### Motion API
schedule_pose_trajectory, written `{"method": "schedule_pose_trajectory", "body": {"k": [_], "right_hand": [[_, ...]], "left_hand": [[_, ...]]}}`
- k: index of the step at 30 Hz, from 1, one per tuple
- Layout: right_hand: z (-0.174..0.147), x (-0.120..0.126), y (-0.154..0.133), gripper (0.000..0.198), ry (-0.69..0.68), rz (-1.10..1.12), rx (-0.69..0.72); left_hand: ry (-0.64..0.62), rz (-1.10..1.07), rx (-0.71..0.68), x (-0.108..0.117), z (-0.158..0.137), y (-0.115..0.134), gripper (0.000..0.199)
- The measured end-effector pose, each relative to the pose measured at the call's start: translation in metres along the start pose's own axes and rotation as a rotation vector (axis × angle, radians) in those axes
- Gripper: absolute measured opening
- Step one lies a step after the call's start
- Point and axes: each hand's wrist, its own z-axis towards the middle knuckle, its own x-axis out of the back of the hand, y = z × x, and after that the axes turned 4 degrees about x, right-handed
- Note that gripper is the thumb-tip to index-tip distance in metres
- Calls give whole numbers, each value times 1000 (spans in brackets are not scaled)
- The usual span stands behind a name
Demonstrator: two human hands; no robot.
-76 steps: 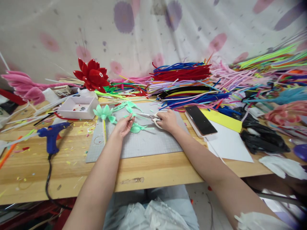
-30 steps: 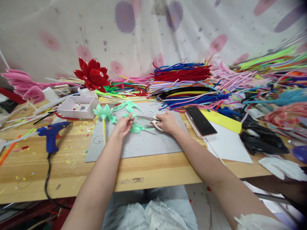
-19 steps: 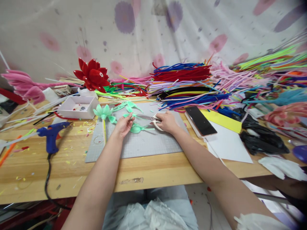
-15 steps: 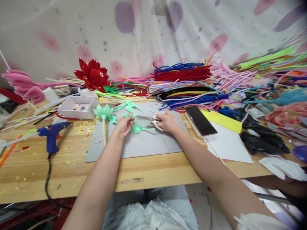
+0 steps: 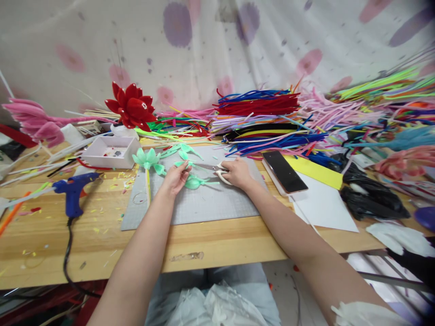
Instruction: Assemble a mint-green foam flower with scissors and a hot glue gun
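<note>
Scissors [image 5: 215, 168] at the centre of the frame, pale handles gripped in the curled fingers of the right hand [image 5: 239, 173], blades pointing left. Just left of centre, thumb and fingertips of the left hand [image 5: 176, 178] pinched on a mint-green piece [image 5: 179, 163], partly covered by the grip. Blade tips right beside that pinch; whether parted or closed, too small to tell. Beneath, a grey cutting mat [image 5: 210, 203], with a leaf-shaped green piece [image 5: 193, 182] just below the blades and a green flower [image 5: 148, 159] near the mat's left edge.

With metal this near skin, best to tuck the left fingertips back, out of line with the blades, and to pinch firmly against twisting. Probably wise to close the blades slowly, forearms low for steadiness, and to stay clear of the leaf-shaped green piece underneath. Well apart, at the left of the frame, a blue glue gun [image 5: 73, 192].
</note>
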Motion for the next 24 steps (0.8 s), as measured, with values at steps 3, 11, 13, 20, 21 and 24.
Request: {"method": "schedule_pose_trajectory", "body": {"k": [3, 11, 13, 20, 21, 24], "right_hand": [[-1, 0, 0, 34, 12, -10, -14], [1, -1, -1, 35, 20, 14, 6], [1, 0, -1, 36, 11, 3, 0], [1, 0, 0, 35, 25, 30, -5], [1, 0, 0, 35, 15, 25, 0], [1, 1, -1, 35, 1, 2, -5]], "left_hand": [[-6, -3, 3, 0, 0, 0, 13], [-2, 6, 14, -3, -1, 0, 13], [1, 4, 22, -3, -1, 0, 14], [-12, -36, 32, 0, 1, 0, 14], [-15, -37, 34, 0, 1, 1, 14], [-11, -35, 42, -1, 0, 1, 15]]}}
